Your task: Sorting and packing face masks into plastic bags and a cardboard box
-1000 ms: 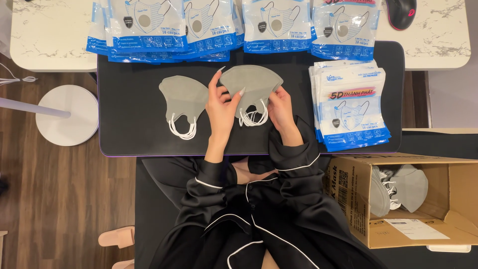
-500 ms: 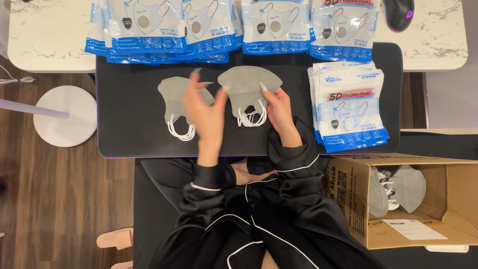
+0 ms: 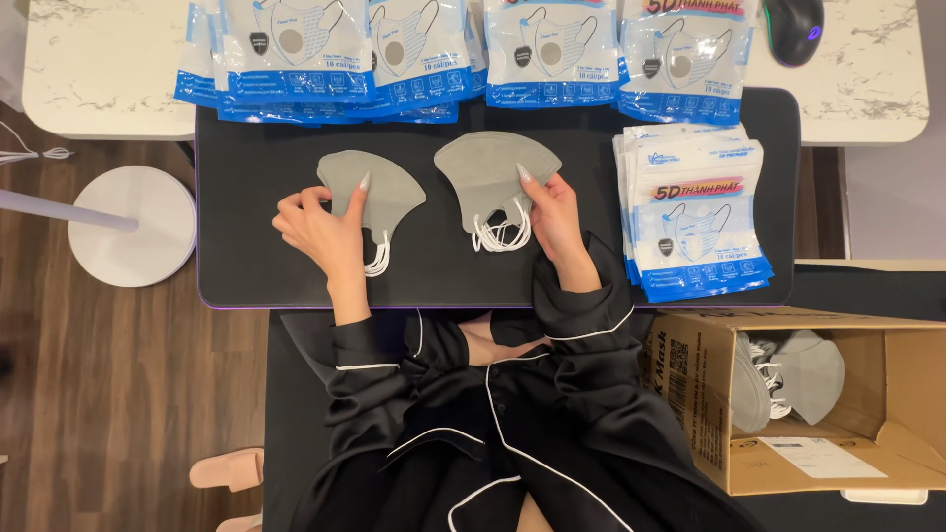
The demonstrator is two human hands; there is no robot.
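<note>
Now each hand's open fingers press flat on 1 grey mask: left hand (image 3: 320,229) on the left mask (image 3: 379,189), right hand (image 3: 555,219) on the right mask (image 3: 488,169).

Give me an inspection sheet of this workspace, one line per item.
Surface: black mat on a marble-look table.
Job's things: two grey masks, left mask, right mask, white ear loops showing.
Clutter: packet row along the far edge, packet stack, computer mouse.
Hands: left hand on left mask; right hand on right mask.
Cables: thin white cord at the left.
Surroundings: cardboard box with more masks, white round base, wood floor.
</note>
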